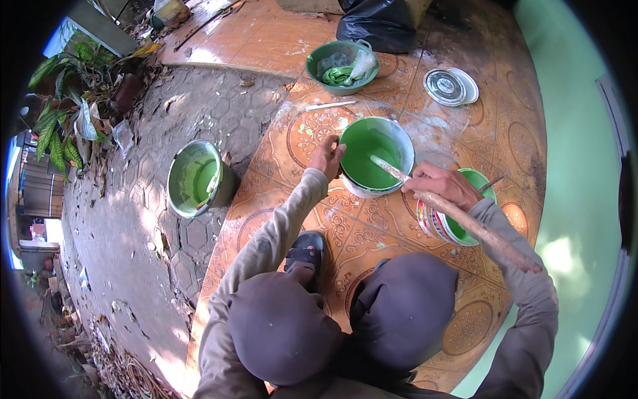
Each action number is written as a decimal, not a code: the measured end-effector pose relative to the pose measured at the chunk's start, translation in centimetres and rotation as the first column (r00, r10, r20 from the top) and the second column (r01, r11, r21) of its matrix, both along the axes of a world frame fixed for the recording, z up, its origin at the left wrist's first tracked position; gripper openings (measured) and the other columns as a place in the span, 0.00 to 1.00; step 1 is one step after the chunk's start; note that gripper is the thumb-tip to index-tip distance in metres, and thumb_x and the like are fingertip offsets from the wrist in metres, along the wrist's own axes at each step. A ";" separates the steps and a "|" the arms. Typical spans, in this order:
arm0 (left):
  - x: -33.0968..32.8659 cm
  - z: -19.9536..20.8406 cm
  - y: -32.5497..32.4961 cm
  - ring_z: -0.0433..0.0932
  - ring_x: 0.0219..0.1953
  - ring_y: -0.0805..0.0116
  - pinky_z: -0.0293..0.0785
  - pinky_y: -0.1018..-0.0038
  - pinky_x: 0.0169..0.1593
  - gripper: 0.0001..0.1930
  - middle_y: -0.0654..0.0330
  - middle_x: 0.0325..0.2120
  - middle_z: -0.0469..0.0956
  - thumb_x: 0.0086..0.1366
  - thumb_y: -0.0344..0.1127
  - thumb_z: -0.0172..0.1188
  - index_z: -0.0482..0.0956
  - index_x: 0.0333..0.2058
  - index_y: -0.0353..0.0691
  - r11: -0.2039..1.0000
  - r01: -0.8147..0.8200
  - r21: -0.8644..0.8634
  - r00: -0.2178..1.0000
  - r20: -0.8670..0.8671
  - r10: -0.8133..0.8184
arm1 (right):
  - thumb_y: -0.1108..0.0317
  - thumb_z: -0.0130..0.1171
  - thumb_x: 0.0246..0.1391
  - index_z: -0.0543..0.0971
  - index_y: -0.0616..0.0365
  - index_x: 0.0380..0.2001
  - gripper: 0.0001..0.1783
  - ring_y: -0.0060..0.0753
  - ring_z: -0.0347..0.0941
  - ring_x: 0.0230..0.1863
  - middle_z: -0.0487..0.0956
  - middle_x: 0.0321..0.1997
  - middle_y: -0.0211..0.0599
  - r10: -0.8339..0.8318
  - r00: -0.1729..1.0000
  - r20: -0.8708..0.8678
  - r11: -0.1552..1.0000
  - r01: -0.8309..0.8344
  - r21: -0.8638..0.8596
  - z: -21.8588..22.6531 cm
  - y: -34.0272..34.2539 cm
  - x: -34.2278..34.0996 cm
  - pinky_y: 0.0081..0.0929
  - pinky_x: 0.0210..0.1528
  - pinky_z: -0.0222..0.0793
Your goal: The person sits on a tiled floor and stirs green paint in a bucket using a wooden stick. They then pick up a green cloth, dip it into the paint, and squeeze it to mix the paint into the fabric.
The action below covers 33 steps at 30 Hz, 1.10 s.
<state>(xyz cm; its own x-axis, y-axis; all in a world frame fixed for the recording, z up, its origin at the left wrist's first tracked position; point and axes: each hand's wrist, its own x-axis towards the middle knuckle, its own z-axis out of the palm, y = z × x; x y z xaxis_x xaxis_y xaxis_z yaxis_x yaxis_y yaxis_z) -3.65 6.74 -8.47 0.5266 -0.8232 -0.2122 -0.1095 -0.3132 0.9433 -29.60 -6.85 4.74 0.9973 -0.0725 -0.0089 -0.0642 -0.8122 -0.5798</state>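
Observation:
A white bucket point(401, 135) of green paint point(362, 147) stands on the tiles in front of my knees. My left hand point(325, 158) is closed on its left rim. In my right hand point(442, 186) is a long wooden stick point(492, 238), held aslant over the bucket's right side. Its pale lower end dips into the paint, while the thick end points back over my right forearm. Just below my right hand sits a smaller paint pail point(432, 219) with green paint inside and a thin stick leaning in it; my hand and sleeve partly cover it.
To the left, a green-smeared bucket point(229, 183) with a brush-like tool stands on the paving. Farther off are a green basin point(312, 70) with cloth and plastic, a pale stick point(331, 105), bucket lids point(445, 88) and a black bag point(375, 30). A green wall point(565, 199) bounds the right.

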 end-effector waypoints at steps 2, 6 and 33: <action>0.6 0.7 0.4 0.76 0.18 0.71 0.74 0.76 0.20 0.20 0.57 0.20 0.76 0.68 0.40 0.52 0.66 0.51 0.32 0.997 0.076 0.002 0.996 -0.047 -0.076 | 0.71 0.59 0.49 0.77 0.50 0.47 0.19 0.32 0.73 0.34 0.72 0.35 0.34 -0.046 0.998 0.037 0.997 0.043 0.057 -1.7 -0.4 0.1 0.29 0.35 0.69; 2.0 1.8 1.9 0.79 0.22 0.71 0.77 0.77 0.24 0.22 0.57 0.23 0.76 0.67 0.42 0.52 0.67 0.53 0.32 0.982 0.182 0.058 0.982 -0.067 -0.178 | 0.70 0.60 0.50 0.70 0.53 0.56 0.28 0.30 0.73 0.32 0.71 0.35 0.35 -0.195 0.975 0.106 0.979 0.188 0.073 -2.9 1.6 0.4 0.25 0.34 0.70; 18.7 -2.9 -27.5 0.69 0.58 0.54 0.70 0.64 0.56 0.29 0.51 0.61 0.61 0.50 0.50 0.69 0.75 0.49 0.45 0.843 0.121 0.524 0.560 0.665 -0.494 | 0.68 0.51 0.60 0.68 0.63 0.56 0.22 0.36 0.78 0.42 0.77 0.45 0.42 -0.524 0.307 -0.795 -0.621 0.501 0.603 -9.5 20.9 -5.9 0.33 0.47 0.76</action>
<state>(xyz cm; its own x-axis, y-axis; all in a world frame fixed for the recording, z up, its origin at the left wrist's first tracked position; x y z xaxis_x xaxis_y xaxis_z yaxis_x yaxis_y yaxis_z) 15.02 -20.71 -11.32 0.3695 -0.9088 -0.1939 -0.8722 -0.4111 0.2650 -35.49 14.02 -4.78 0.2767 -0.4722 -0.8369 0.0422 0.8761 -0.4804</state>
